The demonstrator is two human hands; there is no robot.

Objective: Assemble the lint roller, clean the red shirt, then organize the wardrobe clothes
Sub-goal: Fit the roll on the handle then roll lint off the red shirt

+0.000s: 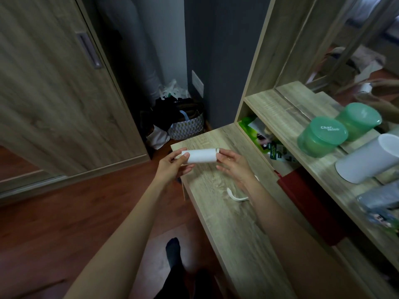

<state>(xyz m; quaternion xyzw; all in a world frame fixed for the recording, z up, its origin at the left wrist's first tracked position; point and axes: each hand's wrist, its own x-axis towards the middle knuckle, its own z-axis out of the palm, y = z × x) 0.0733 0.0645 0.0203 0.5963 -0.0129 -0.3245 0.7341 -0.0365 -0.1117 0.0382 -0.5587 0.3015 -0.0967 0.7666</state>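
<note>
White roll (201,155) held flat above the wooden table (226,212), 1 hand at each end. Left hand (172,167) wrapped around the left end. Right hand (234,167) pinching the right end with fingertips. White handle (235,196) lying on the table under the right arm.

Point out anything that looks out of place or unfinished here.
The white handle lies loose on the desk, apart from the roll held between left hand and right hand. Clothes spill from the floor basket.
</note>
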